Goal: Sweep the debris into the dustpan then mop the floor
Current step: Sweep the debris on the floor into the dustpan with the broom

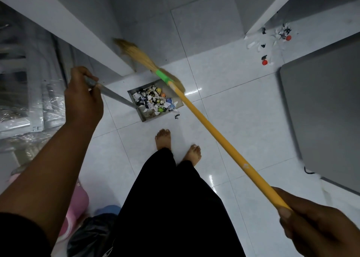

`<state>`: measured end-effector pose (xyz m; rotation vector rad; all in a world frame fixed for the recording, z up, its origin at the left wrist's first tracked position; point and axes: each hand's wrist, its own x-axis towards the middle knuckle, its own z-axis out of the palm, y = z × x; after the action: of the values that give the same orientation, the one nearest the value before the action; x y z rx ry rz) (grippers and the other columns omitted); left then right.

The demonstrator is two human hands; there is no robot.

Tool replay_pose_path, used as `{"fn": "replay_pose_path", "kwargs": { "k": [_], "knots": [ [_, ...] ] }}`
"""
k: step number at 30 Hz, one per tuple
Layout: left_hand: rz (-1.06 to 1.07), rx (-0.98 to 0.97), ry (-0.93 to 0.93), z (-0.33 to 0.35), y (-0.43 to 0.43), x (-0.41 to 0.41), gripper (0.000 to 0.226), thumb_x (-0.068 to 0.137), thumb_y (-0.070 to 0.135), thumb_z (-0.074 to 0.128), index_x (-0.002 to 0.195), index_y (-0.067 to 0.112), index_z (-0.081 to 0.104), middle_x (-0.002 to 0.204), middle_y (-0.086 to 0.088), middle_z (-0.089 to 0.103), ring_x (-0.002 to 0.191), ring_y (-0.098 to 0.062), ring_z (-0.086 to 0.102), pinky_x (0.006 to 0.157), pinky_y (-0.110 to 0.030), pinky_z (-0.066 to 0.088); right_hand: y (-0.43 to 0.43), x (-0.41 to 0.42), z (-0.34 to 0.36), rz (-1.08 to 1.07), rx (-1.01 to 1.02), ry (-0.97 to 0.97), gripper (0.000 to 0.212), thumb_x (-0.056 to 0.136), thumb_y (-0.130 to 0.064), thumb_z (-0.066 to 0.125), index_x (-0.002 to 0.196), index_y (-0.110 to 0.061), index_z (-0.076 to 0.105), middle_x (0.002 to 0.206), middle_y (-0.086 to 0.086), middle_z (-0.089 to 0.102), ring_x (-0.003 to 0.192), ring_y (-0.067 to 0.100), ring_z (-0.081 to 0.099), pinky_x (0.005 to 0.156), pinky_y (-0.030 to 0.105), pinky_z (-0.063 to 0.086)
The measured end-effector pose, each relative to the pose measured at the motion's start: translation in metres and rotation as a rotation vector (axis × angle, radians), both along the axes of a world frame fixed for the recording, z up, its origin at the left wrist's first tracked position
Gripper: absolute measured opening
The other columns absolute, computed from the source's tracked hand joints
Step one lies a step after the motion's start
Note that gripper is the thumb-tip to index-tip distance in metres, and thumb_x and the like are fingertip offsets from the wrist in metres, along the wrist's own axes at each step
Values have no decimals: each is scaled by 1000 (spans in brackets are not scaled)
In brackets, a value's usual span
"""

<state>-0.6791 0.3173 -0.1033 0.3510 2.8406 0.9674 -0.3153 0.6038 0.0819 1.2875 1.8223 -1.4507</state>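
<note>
1. No word, brand, number or sign can be read anywhere in the view.
2. The broom handle point(214, 132) bears a small pale mark toward its near end, too blurred to read.
3. The paper scraps point(145, 100) in the dustpan point(149, 118) show dark print, too small to make out.

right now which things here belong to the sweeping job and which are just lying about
Job: broom, dustpan, debris in the pan, loose scraps by the far wall, red cap.
Lying about: pink object, black bag, plastic-wrapped frame, grey panel.
</note>
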Motion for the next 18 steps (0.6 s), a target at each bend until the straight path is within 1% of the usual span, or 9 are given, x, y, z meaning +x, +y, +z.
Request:
{"fn": "replay_pose_path", "kwargs": {
  "k": [2, 4, 5, 7, 9, 10, 13, 15, 18],
  "knots": [
    [15, 11, 11, 3, -7, 2, 49, 93, 6, 57, 99, 50, 35, 104, 6, 58, 86, -2, 58, 80, 2, 42, 8, 4, 0, 15, 48, -8, 32, 87, -30, 63, 108, -54, 68, 63, 7, 64, 41, 15, 49, 47, 15, 38],
    [23, 16, 33, 6, -16, 5, 49, 93, 5, 56, 99, 50, 35, 104, 5, 59, 86, 5, 57, 80, 1, 43, 15, 1, -4, 20, 60, -15, 32, 88, -33, 61, 112, -52, 66, 63, 6, 63, 42, 13, 47, 47, 14, 37],
    [28, 17, 40, 8, -21, 6, 49, 93, 6, 56, 99, 49, 35, 104, 5, 59, 87, 5, 58, 80, 1, 44, 18, -2, -9, 34, 56, -16, 31, 88, -35, 59, 114, -51, 65, 63, 5, 62, 42, 12, 46, 47, 13, 37],
    [36, 19, 38, 9, -30, 9, 48, 93, 6, 56, 100, 49, 35, 104, 4, 60, 90, -2, 59, 80, -2, 45, 21, -10, -22, 117, 74, -6, 28, 89, -38, 55, 114, -46, 65, 61, 2, 59, 43, 8, 43, 44, 14, 36],
    [42, 12, 26, 9, -39, 13, 49, 93, 5, 56, 100, 49, 35, 104, 4, 60, 95, -10, 59, 79, -4, 46, 18, -21, -40, 163, 75, -7, 17, 92, -34, 52, 102, -37, 67, 57, -2, 55, 42, 7, 40, 42, 16, 35],
    [44, 6, 21, 8, -41, 16, 50, 93, 4, 56, 100, 49, 35, 104, 3, 59, 96, -11, 59, 79, -3, 46, 14, -26, -51, 166, 59, -14, 15, 95, -30, 51, 93, -32, 66, 56, -3, 53, 42, 7, 40, 41, 17, 34],
    [54, -15, 27, 4, -43, 24, 52, 92, 1, 55, 99, 48, 35, 103, 3, 58, 95, -9, 56, 78, 3, 41, -3, -40, -75, 128, -79, -51, 29, 99, -20, 51, 73, -26, 61, 57, -3, 50, 44, 10, 37, 43, 21, 32],
    [83, -18, 31, 2, -44, 25, 52, 92, 0, 54, 98, 49, 35, 102, 4, 57, 94, -7, 55, 77, 4, 40, -15, -44, -82, 88, -173, -55, 34, 99, -17, 51, 68, -28, 61, 60, -1, 48, 45, 11, 35, 42, 20, 29],
    [85, -10, 39, 0, -46, 24, 52, 92, 1, 54, 98, 49, 34, 102, 4, 57, 92, -8, 56, 78, 4, 40, -26, -37, -76, 114, -235, -43, 27, 98, -19, 51, 76, -26, 65, 61, -1, 49, 48, 13, 34, 43, 20, 29]
  ]
}}
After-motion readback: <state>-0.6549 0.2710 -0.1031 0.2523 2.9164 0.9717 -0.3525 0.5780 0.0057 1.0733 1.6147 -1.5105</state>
